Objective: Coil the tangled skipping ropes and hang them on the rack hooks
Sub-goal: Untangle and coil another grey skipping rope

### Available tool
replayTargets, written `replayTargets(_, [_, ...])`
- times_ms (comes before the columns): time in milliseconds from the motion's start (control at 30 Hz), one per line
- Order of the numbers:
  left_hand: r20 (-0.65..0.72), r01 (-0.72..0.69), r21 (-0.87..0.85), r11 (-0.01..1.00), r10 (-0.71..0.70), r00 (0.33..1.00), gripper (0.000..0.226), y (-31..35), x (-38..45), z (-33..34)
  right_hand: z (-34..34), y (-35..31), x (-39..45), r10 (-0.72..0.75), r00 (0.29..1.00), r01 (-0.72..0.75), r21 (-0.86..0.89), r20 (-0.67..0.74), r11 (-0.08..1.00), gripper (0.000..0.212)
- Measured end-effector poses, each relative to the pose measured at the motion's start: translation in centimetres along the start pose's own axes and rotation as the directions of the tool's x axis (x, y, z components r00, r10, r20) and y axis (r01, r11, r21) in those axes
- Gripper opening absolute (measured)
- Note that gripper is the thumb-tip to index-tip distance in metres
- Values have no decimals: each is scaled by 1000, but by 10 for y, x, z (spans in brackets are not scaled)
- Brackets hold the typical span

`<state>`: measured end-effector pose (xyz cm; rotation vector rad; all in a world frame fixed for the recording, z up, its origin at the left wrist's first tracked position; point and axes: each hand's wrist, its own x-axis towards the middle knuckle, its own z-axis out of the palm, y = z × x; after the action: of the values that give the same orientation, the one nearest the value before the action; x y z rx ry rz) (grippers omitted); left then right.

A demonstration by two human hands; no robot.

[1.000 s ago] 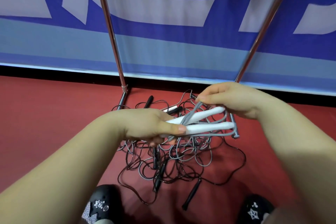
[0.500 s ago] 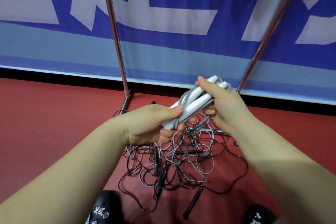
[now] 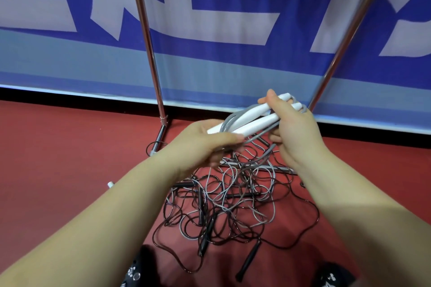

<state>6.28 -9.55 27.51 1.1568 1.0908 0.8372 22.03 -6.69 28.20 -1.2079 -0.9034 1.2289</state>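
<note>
Two white handles of a grey skipping rope lie side by side, tilted up to the right, with grey cord looped along them. My left hand grips their lower ends. My right hand grips the upper ends, thumb on top. A grey cord runs down from the handles into a tangled pile of black and grey ropes on the red floor. Black handles stick out of the pile. No hooks are in view.
Two chrome rack poles rise from the floor, joined by a low crossbar behind the pile. A blue and white banner stands behind them. My black shoes are at the bottom edge.
Both hands have lifted the white handles and tilted them up to the right. My right hand moved from pinching the cord to gripping the handles' upper ends.
</note>
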Motion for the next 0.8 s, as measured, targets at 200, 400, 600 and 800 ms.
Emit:
replayTargets(200, [-433, -223, 138, 965, 262, 862, 18, -13, -4, 25, 3, 0, -2, 137, 989, -126, 162, -59, 979, 27])
replayTargets(400, [-477, -278, 284, 918, 387, 789, 9, -12, -5, 36, 2, -2, -5, 208, 976, -186, 253, -64, 949, 27])
replayTargets(600, [-518, -303, 107, 947, 313, 796, 17, -8, 6, 31, 2, -3, -4, 229, 973, -218, 243, -20, 945, 27])
replayTargets(800, [-563, -346, 85, 934, 332, 757, 21, -1, 9, 23, 10, -1, -17, 272, 939, -310, 171, 211, 935, 38])
